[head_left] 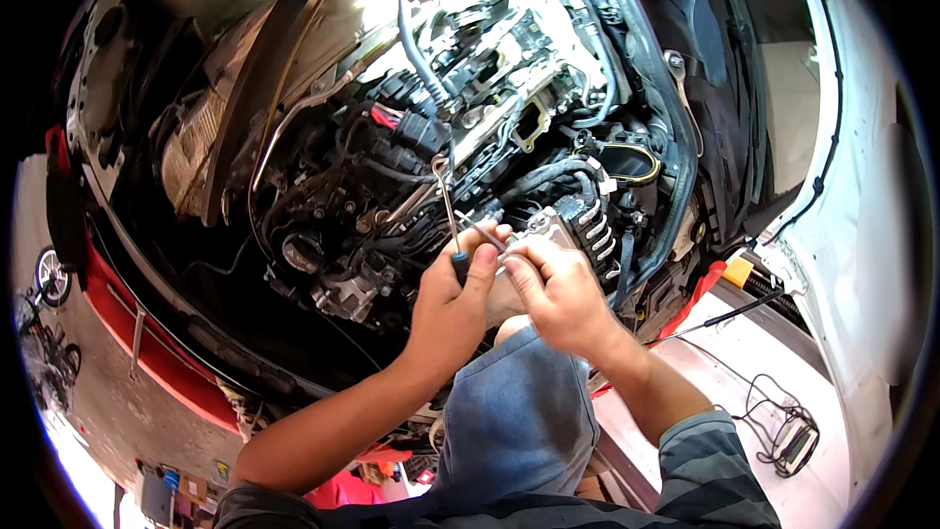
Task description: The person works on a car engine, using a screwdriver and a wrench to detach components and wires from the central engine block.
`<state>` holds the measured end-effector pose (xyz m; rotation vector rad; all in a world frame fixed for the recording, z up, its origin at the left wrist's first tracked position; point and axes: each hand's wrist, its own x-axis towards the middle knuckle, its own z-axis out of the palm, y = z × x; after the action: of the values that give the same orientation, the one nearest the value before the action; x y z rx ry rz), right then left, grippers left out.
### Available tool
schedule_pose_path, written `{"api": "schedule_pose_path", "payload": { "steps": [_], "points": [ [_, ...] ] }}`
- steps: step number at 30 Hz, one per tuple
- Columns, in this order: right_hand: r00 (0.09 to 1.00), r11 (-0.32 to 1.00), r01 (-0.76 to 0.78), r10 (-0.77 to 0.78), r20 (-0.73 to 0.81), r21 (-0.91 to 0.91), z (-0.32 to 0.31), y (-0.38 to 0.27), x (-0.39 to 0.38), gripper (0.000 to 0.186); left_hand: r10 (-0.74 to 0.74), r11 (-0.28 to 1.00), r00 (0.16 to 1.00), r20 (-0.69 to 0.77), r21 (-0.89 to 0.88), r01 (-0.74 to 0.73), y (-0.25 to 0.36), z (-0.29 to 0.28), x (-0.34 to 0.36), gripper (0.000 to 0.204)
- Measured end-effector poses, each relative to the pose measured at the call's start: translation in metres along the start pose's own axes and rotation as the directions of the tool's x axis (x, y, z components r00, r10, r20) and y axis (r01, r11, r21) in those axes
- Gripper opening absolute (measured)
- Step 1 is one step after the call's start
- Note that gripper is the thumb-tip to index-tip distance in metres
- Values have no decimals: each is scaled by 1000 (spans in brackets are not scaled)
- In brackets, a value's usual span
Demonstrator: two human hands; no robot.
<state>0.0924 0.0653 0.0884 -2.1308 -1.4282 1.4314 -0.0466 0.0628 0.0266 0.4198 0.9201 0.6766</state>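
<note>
Over the front part of an open engine bay (392, 196), my two hands meet, fingertips close together. My left hand (452, 304) is closed around a screwdriver-like tool (461, 267) with a dark blue and black handle. Its thin metal shaft points up and away, over the engine hoses; a ring-shaped metal end shows near its tip. With thumb and fingers pinched, my right hand (560, 296) grips the end of a thin grey piece (487, 238) that runs across to the left fingers. What kind of piece it is, I cannot make out.
Beyond my hands lies the brightly lit engine (519, 49) with hoses and connectors. A combination wrench (684, 98) rests at the right edge of the bay. A coiled black cable with a small box (791, 443) lies lower right. My jeans-covered leg (519, 411) is below my hands.
</note>
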Motion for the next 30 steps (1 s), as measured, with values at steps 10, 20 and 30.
{"api": "schedule_pose_path", "payload": {
  "steps": [10,20,30],
  "points": [
    [960,981,190,-178,-218,33,54,9,-50,49,-153,988,967,-202,-28,151,-4,25,-5,19],
    [985,848,165,-117,125,-503,-59,2,53,18,430,339,902,-42,933,-118,10,-18,22,43],
    [769,459,561,18,639,-689,-67,-25,165,34,553,243,827,-106,969,-38,-18,-15,41,23]
  ]
}}
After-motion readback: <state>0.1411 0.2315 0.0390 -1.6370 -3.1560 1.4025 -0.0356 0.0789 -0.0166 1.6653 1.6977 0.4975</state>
